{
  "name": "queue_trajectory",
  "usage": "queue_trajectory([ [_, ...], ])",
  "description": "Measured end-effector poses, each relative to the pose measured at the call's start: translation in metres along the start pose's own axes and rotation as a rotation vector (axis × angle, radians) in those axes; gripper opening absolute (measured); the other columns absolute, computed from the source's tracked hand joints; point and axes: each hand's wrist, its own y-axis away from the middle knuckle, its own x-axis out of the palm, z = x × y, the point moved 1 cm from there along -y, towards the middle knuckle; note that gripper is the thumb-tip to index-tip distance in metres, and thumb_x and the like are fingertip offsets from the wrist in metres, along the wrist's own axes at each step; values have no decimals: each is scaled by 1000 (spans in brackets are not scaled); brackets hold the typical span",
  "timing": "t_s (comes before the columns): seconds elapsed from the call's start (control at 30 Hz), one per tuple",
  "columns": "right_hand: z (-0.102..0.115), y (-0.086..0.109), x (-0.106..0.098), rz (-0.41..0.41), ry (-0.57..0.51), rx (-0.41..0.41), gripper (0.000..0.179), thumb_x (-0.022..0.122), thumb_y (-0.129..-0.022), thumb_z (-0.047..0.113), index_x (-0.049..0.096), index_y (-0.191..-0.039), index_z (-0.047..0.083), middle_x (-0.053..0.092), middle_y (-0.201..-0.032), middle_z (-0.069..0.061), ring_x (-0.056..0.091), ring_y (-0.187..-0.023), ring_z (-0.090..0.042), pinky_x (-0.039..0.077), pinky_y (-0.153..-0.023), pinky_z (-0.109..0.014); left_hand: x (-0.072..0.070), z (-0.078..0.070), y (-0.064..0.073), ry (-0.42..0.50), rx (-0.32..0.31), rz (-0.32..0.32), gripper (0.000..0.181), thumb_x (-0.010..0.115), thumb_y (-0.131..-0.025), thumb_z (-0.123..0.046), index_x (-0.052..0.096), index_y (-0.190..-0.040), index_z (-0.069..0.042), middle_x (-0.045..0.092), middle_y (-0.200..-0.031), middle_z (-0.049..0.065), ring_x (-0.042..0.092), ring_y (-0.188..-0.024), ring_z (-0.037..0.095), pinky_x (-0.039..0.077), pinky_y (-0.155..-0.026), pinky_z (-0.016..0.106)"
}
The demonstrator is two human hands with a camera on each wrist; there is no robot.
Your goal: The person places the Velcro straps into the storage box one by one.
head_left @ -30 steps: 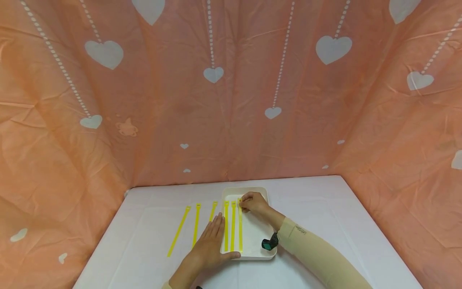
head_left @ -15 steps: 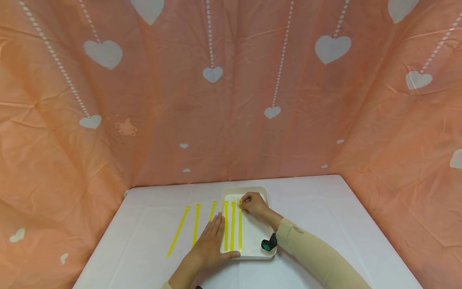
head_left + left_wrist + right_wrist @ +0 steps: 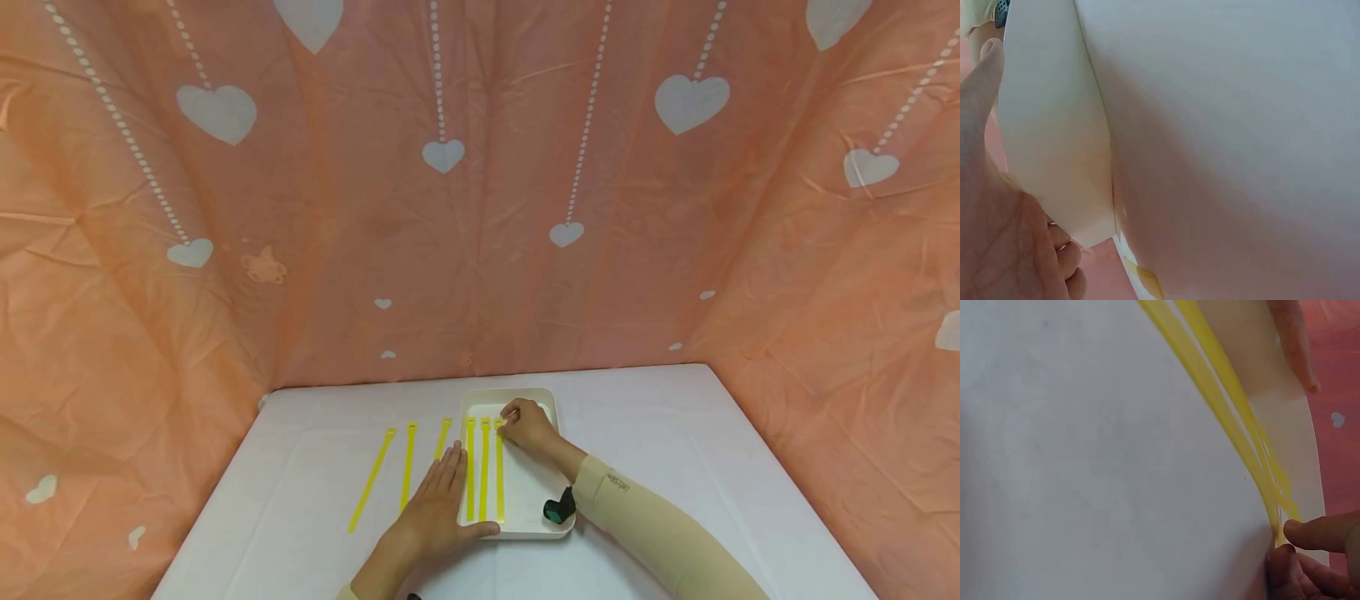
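Note:
A shallow white tray (image 3: 528,492) stands on the table with three yellow cable ties lying lengthwise in its left half, slotted heads toward the far end. My right hand (image 3: 528,427) reaches in from the right and pinches the rightmost cable tie (image 3: 500,475) near its head. In the right wrist view, thumb (image 3: 1316,532) and forefinger meet at that end. My left hand (image 3: 435,512) rests along the tray's left side with straight fingers, its thumb across the near left corner. The left wrist view shows the tray's wall (image 3: 1057,137) close beside the palm.
Three more yellow cable ties lie on the white table (image 3: 277,483) left of the tray: an outer one (image 3: 371,482), a middle one (image 3: 408,458) and one (image 3: 444,435) partly covered by my left hand. A pink curtain with hearts (image 3: 487,275) encloses the back and sides.
My right fingertips have shifted slightly down at the rightmost cable tie, so its head shows more. The left hand, the tray and the other cable ties stay where they were.

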Motion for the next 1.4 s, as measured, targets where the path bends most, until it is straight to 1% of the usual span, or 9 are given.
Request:
queue_trajectory([
  [0.2, 0, 6, -3, 24, -25, -13, 24, 80, -94, 5, 71, -113, -5, 69, -81, -5, 62, -65, -12, 52, -62, -24, 2, 2, -1, 31, 6, -8, 124, 70, -90, -75, 19, -167, 8, 12, -178, 24, 13, -165, 41, 13, -135, 54],
  [0.37, 5, 14, -9, 51, -68, -21, 25, 78, -97, 7, 71, -117, -6, 73, -90, -10, 70, -68, -19, 59, -62, -29, 0, 1, -1, 21, 11, -11, 124, 72, -89, -74, 21, -167, 9, 14, -177, 24, 16, -164, 41, 17, -134, 55],
  [0.4, 7, 16, -11, 50, -66, -26, 26, 79, -96, 8, 71, -117, -6, 73, -91, -10, 71, -70, -20, 60, -64, -29, 1, 2, -1, 15, 11, -16, 124, 71, -89, -75, 22, -167, 8, 14, -178, 23, 16, -164, 41, 12, -136, 50],
  [0.57, 11, 26, -24, 35, -28, -84, 29, 79, -97, 13, 72, -119, -4, 74, -96, -7, 71, -85, -22, 62, -77, -38, 3, 5, -2, 22, 6, -5, 122, 68, -91, -76, 21, -168, 7, 12, -178, 22, 14, -165, 40, 10, -136, 49],
  [0.63, 11, 31, -28, 34, -15, -107, 30, 78, -98, 14, 72, -120, -4, 74, -100, -8, 71, -93, -24, 63, -84, -43, 1, 5, -1, 39, 7, 0, 120, 66, -93, -75, 20, -168, 7, 12, -178, 22, 14, -165, 40, 15, -134, 55],
  [0.9, 10, 52, -44, 9, 70, -189, 40, 78, -99, 19, 69, -130, -5, 71, -130, -20, 67, -122, -43, 54, -108, -59, -7, 7, -3, 68, 34, -21, 111, 64, -98, -70, 22, -168, 5, 19, -177, 22, 19, -164, 39, 13, -134, 56],
  [1.17, 6, 82, -42, 1, 165, -165, 58, 81, -98, 28, 62, -144, -1, 62, -147, -20, 56, -140, -43, 45, -118, -62, -18, 23, -8, 77, 68, -60, 100, 64, -101, -64, 27, -168, 2, 31, -174, 19, 27, -161, 41, 19, -132, 62],
  [1.27, 5, 93, -41, 6, 211, -166, 64, 81, -98, 30, 58, -148, -1, 59, -151, -22, 53, -143, -44, 43, -119, -63, -23, 30, -10, 97, 54, -66, 95, 64, -103, -61, 31, -167, 1, 35, -172, 19, 30, -160, 43, 21, -131, 62],
  [1.4, 1, 104, -43, 17, 272, -157, 73, 81, -98, 35, 53, -154, -1, 53, -158, -23, 46, -150, -44, 38, -123, -62, -33, 40, -11, 125, -23, -83, 86, 63, -104, -58, 40, -165, -2, 44, -167, 20, 39, -155, 44, 32, -127, 64],
])
